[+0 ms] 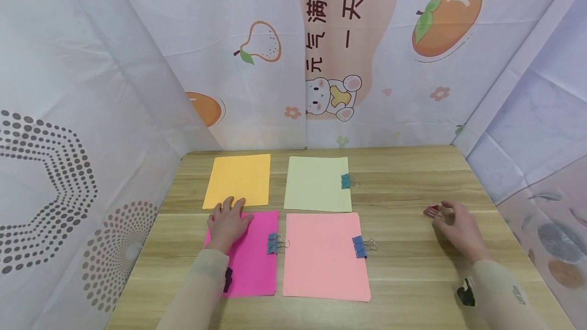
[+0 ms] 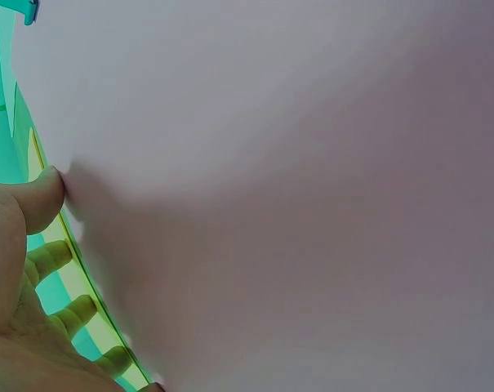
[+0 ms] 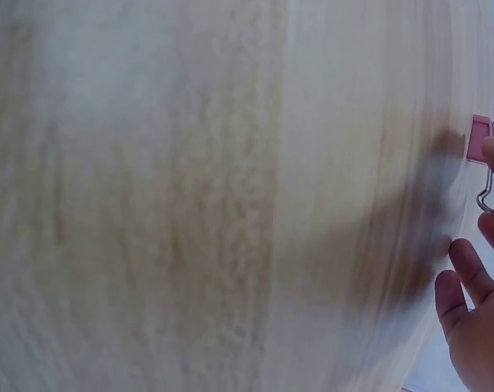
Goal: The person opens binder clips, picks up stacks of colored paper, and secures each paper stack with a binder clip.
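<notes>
My left hand rests on the far left part of a magenta paper stack, fingers spread toward the yellow stack behind it. In the left wrist view its thumb and fingertips lie along the paper's edge. A teal-blue binder clip bites the magenta stack's right side. Over the right part of the table, my right hand pinches a red binder clip by its wire handles. The clip's red body points away from the palm, partly covered by the thumb in the right wrist view.
A yellow paper stack without a visible clip lies back left. Beside it is a light green stack with a teal clip. A pink stack with a blue clip lies front centre. Printed curtains surround the wooden table.
</notes>
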The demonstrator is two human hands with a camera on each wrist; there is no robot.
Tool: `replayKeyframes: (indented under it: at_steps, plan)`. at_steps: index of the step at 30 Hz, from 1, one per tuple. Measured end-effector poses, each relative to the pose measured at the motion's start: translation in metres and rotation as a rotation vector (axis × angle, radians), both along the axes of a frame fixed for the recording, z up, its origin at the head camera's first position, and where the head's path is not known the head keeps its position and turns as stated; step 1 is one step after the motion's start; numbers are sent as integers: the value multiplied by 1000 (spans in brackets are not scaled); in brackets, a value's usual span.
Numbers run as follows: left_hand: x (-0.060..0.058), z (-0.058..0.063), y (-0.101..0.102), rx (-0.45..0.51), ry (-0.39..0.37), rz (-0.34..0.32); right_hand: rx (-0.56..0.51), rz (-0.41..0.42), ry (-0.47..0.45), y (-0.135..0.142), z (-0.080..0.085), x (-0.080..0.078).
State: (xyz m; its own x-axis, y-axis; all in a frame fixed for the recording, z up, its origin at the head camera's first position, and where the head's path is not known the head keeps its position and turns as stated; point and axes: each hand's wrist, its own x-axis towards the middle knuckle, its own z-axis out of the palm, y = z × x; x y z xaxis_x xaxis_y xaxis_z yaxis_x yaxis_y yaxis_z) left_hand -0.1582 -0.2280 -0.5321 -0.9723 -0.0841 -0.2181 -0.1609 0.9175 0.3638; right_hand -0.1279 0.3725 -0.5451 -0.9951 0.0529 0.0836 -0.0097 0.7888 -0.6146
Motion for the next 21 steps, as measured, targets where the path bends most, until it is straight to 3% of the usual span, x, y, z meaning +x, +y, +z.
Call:
replayKeyframes:
  at_steps: [21]
  plan:
    - [0, -1, 0, -2, 15, 2, -8, 95, 3, 4, -4, 3]
